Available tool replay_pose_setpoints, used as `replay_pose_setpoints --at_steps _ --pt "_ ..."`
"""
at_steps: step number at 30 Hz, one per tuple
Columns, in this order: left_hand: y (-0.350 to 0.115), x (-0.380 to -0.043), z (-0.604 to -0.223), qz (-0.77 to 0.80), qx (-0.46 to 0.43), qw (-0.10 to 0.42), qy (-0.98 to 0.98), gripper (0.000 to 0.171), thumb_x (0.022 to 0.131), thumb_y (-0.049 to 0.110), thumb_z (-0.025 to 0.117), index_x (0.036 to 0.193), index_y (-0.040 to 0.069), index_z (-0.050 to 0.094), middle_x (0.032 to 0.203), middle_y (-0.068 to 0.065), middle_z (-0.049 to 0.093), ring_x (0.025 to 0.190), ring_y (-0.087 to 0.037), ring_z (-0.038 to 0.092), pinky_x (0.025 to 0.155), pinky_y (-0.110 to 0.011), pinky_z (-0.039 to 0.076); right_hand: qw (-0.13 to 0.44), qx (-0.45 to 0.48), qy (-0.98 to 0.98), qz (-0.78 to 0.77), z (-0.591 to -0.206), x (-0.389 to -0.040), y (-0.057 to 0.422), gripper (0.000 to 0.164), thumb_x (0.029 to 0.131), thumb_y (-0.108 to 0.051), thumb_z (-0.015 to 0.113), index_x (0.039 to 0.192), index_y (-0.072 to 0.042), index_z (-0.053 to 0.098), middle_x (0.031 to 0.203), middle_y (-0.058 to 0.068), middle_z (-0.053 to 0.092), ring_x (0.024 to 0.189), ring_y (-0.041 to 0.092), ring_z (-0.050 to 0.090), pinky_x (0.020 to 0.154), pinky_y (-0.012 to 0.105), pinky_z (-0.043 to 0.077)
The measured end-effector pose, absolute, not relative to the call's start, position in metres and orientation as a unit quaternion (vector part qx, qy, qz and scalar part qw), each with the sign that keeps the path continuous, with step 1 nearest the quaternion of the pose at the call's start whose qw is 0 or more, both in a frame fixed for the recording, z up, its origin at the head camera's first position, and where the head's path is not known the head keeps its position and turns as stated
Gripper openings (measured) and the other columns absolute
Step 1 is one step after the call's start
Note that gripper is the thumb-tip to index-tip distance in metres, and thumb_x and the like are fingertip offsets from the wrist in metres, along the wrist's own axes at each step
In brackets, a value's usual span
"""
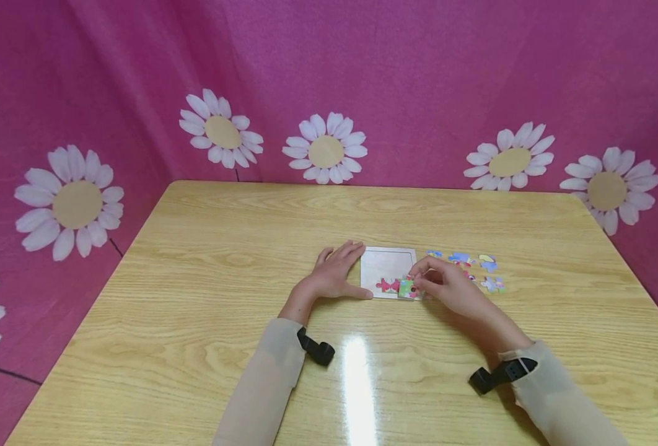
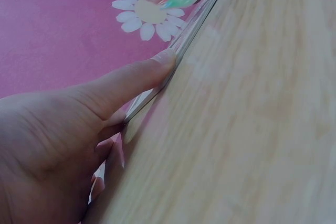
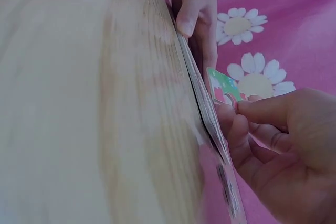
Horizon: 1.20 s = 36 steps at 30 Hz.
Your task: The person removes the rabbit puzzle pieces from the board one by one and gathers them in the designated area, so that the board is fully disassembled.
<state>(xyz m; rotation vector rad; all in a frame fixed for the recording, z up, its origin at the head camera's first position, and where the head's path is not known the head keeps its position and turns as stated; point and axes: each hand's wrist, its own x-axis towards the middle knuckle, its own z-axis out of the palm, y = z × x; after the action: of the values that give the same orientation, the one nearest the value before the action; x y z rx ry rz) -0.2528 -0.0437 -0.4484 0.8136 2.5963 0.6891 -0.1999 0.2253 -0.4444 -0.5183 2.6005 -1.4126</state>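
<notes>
In the head view a shallow white puzzle tray (image 1: 383,263) lies on the table, with red puzzle pieces (image 1: 386,285) along its near side. My left hand (image 1: 334,272) rests at the tray's left side, its extended fingers by the far corner and its thumb touching the near corner. With thumb and fingertips, my right hand (image 1: 446,286) pinches a green puzzle piece (image 1: 406,288) over the tray's near right part. The right wrist view shows this green piece (image 3: 226,84) tilted upright, with some pink and white on it. My right fingers cover part of it.
Several loose puzzle pieces (image 1: 487,263) lie to the right of the tray, some partly hidden behind my right hand. The wooden table (image 1: 223,260) reaches back to a pink cloth (image 1: 407,80) with printed daisies. Black wrist straps (image 1: 507,371) circle both sleeves.
</notes>
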Motion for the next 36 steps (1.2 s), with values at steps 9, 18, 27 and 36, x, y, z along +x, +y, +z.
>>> replay_pose_setpoints --at_steps 9,18,27,36 --pt "-0.044 -0.252 -0.449 0.245 0.285 0.170 0.911 0.103 0.081 0.053 0.073 0.158 0.017 0.015 0.166 0.002 0.014 0.156 -0.017 0.004 0.125 -0.048 0.001 0.044 -0.205 0.859 -0.467 -0.446 -0.189 0.247 0.008 0.093 0.004 0.059 0.100 0.001 0.063 0.093 0.015 0.064 0.076 0.005 0.068 0.069 0.021 0.058" --pt "-0.043 -0.252 -0.449 0.242 0.284 0.170 0.912 0.103 0.081 0.054 0.073 0.158 0.017 0.015 0.166 0.002 0.014 0.156 -0.017 0.004 0.125 -0.047 0.001 0.021 -0.231 0.862 -0.452 -0.448 -0.179 0.264 0.010 0.092 0.007 0.059 0.098 0.001 0.064 0.098 0.016 0.063 0.076 0.002 0.066 0.067 0.020 0.058" --pt "-0.044 -0.252 -0.447 0.247 0.284 0.170 0.911 0.102 0.081 0.052 0.074 0.158 0.017 0.016 0.166 0.001 0.015 0.156 -0.017 0.004 0.125 -0.048 0.001 0.058 -0.185 0.880 -0.435 -0.446 -0.177 0.276 0.011 0.092 0.004 0.060 0.100 -0.003 0.064 0.092 0.011 0.064 0.079 -0.001 0.065 0.062 0.022 0.057" --pt "-0.043 -0.254 -0.449 0.245 0.284 0.169 0.912 0.102 0.081 0.053 0.073 0.158 0.018 0.016 0.166 0.003 0.014 0.156 -0.016 0.004 0.125 -0.047 0.001 0.054 -0.200 0.879 -0.431 -0.445 -0.176 0.277 0.010 0.092 0.003 0.061 0.100 -0.003 0.064 0.087 0.006 0.062 0.073 -0.001 0.059 0.056 0.021 0.051"
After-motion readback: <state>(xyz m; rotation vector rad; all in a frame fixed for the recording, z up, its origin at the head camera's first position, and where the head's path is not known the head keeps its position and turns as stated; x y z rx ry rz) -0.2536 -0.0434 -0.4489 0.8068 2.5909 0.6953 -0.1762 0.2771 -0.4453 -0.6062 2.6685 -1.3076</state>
